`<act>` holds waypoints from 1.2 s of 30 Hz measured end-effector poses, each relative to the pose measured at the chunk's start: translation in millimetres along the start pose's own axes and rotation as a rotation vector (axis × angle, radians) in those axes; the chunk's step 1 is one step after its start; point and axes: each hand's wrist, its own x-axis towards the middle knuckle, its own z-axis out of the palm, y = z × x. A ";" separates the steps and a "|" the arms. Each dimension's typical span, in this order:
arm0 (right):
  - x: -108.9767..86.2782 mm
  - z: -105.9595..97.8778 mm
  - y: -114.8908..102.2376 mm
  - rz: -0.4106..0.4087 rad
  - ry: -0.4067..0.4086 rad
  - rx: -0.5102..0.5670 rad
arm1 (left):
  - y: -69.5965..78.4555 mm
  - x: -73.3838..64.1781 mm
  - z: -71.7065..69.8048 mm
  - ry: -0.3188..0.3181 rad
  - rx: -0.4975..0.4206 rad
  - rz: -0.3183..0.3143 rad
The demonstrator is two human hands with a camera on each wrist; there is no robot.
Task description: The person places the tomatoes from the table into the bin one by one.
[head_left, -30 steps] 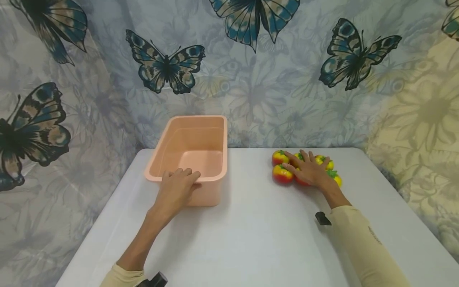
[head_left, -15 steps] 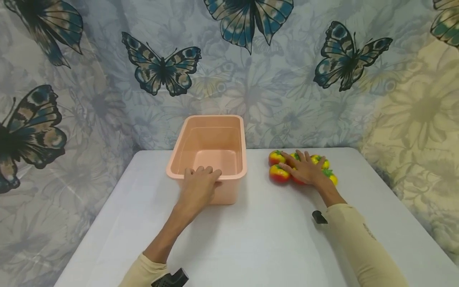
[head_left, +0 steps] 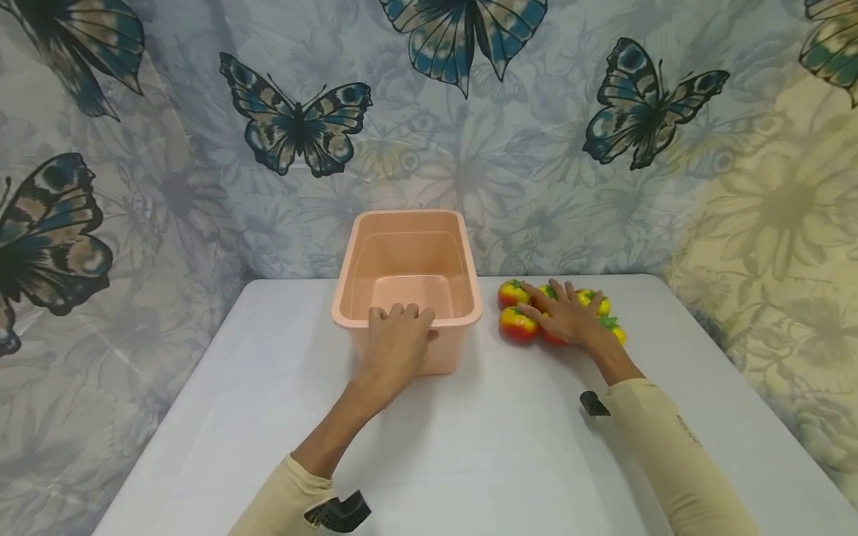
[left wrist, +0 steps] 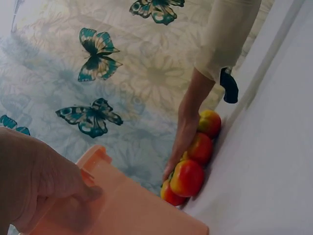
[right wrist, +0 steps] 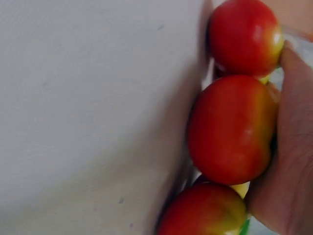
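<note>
Nearest, two beige sleeves reach in over the worktop (head_left: 496,447), the left one (head_left: 284,500) with a black device (head_left: 340,512) at the wrist, the right one (head_left: 677,454) with a smaller dark piece (head_left: 593,403) jutting from its inner side. The worktop is white, and soft shadows of the arms fall across it. Beyond the left sleeve, the left hand (head_left: 397,341) grips the near rim of a peach-coloured bin (head_left: 451,348), fingers curled over the edge and thumb against the outer wall. The bin sits toward the far side of the worktop, its mouth up and its inner floor in sight from the head view. Just to its right, a narrow gap away, red-and-yellow fruits (head_left: 518,325) with green leafy tops lie in a close cluster on the worktop. The right hand (head_left: 570,316) rests over them with its fingers spread apart, clamped on nothing; the right wrist view shows three red, glossy rounds in a row beside it. Behind the worktop's far edge rises a grey-blue floral backdrop (head_left: 469,179), yellowish toward the right, printed with large dark teal-and-tan butterflies (head_left: 298,126).
</note>
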 end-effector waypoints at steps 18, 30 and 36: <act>7.6 -1.1 -6.8 -0.045 0.004 0.019 | -10.4 4.2 -11.6 -0.117 -0.010 -0.017; 3.7 -4.0 -4.0 -0.039 0.058 0.021 | -12.5 5.6 -15.2 -0.098 -0.025 0.032; -0.9 -2.5 -2.4 -0.007 0.002 0.017 | -15.2 -4.3 -17.0 -0.120 0.046 0.025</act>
